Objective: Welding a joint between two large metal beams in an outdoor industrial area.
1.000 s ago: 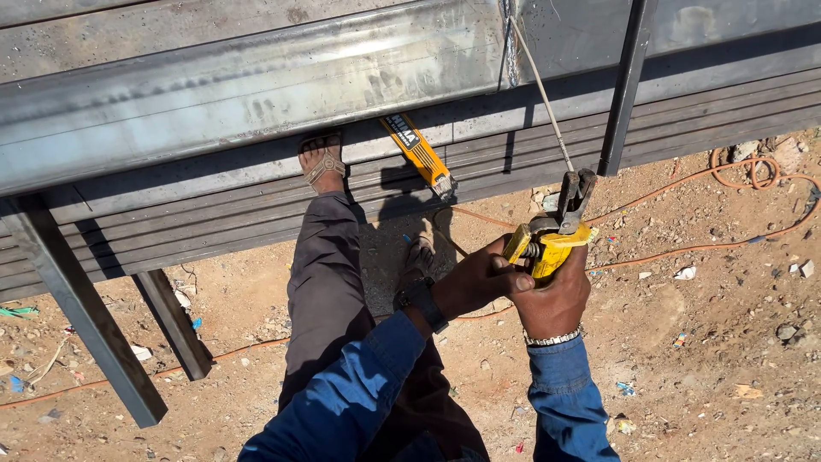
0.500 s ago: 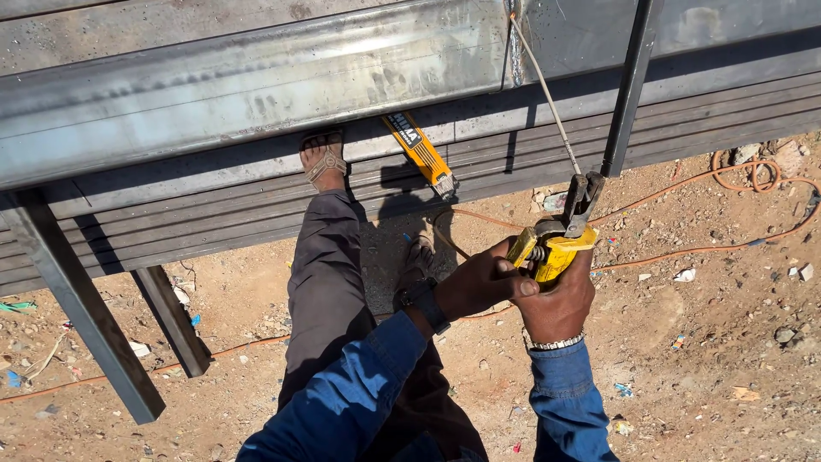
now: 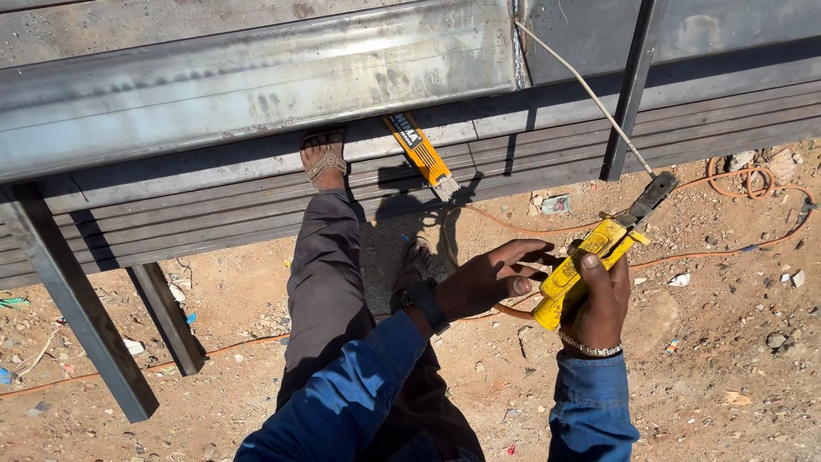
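My right hand (image 3: pixel 599 301) is closed round the yellow holder (image 3: pixel 581 269), thumb laid flat along its upper face, the other fingers wrapped underneath and mostly hidden. The holder slants up and to the right out of my fist; its dark clamp (image 3: pixel 652 195) grips a thin rod (image 3: pixel 581 85) that runs on up and left to the seam in the steel beam (image 3: pixel 256 85). My right wrist is bent back, a metal bracelet (image 3: pixel 590 348) just above the blue cuff.

My left hand (image 3: pixel 492 278) comes in from the left, fingers loosely curled and spread, tips touching or just beside the holder's near end; I cannot tell whether they grip it. A dark watch (image 3: pixel 425 301) sits on that wrist. Both forearms, in blue sleeves, rise from the near edge and meet at the holder, held above the dirt ground (image 3: pixel 727 342).

An orange cable (image 3: pixel 753 184) loops over the ground on the right and trails left behind my hands. My left leg, in grey trousers, reaches forward, the sandalled foot (image 3: pixel 322 158) resting on the stacked steel bars (image 3: pixel 214 214) under the beam. A brush (image 3: pixel 421 154) with a yellow handle lies on the bars just right of the foot. Dark steel legs (image 3: pixel 77 308) slant down at left.
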